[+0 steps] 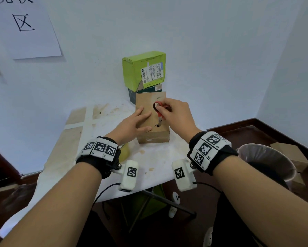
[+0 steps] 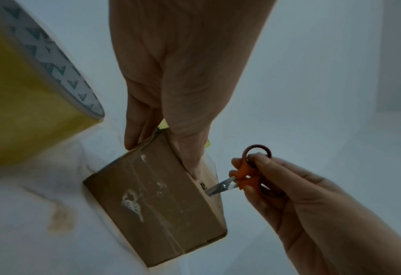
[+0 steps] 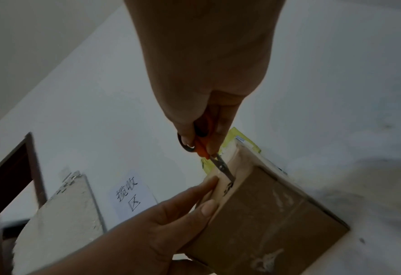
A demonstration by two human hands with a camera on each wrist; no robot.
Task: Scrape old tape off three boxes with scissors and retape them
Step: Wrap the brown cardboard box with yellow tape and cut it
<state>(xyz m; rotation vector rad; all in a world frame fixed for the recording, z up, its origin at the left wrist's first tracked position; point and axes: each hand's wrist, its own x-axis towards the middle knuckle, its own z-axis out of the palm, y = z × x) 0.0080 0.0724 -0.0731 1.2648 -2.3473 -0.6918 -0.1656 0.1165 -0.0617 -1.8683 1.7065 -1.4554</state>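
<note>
Two forearms with marker-covered wristbands reach over a stained white table [image 1: 155, 157]. The left hand [image 1: 131, 124] lies flat, fingers straight, on top of a brown cardboard box [image 1: 153, 136] at table centre. At the box's 3 o'clock, the right hand [image 1: 176, 114] grips orange scissors [image 1: 159, 111], blade tips touching the box's top. A green box [image 1: 144, 70] is stacked at 12 o'clock against the wall. A yellow tape roll [image 2: 29, 93] sits near the left wrist.

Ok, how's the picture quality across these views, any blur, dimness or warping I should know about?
Head view: bright and fairly sharp, wide-angle bending at the edges; the brown box and scissors read clearly. Left wrist view: dimmer, the yellow tape roll close up and blurred. Right wrist view: dim too, the right hand in shadow against the pale wall, box edges soft.
</note>
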